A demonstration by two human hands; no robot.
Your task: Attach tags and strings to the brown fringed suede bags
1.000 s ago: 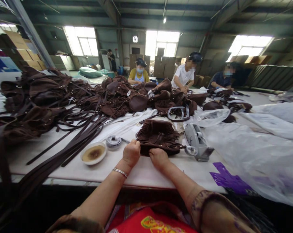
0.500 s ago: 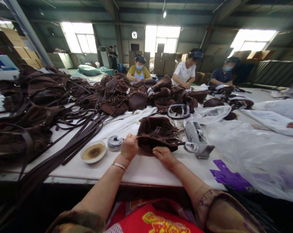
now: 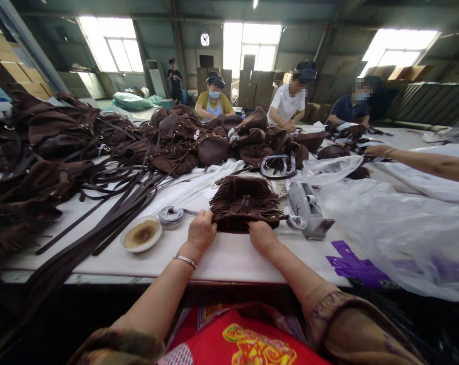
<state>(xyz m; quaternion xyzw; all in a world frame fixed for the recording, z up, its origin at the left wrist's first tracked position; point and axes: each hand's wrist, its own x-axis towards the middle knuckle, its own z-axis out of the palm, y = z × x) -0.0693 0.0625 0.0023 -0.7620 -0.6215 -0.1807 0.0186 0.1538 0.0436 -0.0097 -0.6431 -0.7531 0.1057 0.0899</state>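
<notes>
A dark brown fringed suede bag (image 3: 246, 200) lies on the white-covered table (image 3: 214, 256) in front of me. My left hand (image 3: 201, 229), a silver bangle at its wrist, is closed on the bag's near left corner. At the near edge, right of the middle, my right hand (image 3: 262, 235) grips the bag with its fingertips hidden inside or behind the edge. Left of the bag sits a wrapped coil of strap (image 3: 171, 217), and another wrapped strap loop (image 3: 296, 222) touches its right side.
A shallow dish (image 3: 142, 234) with a brown stain stands at the left. Right of the bag are a grey tape dispenser (image 3: 309, 210) and plastic sheeting (image 3: 396, 228). Brown bags (image 3: 212, 148) pile up beyond, straps (image 3: 126, 203) trailing left. Co-workers sit opposite; another person's arm (image 3: 423, 161) reaches in.
The bag's near edge, lifted toward me before, now lies flatter. My right hand has shifted slightly right and up. Another person's arm has extended in from the right.
</notes>
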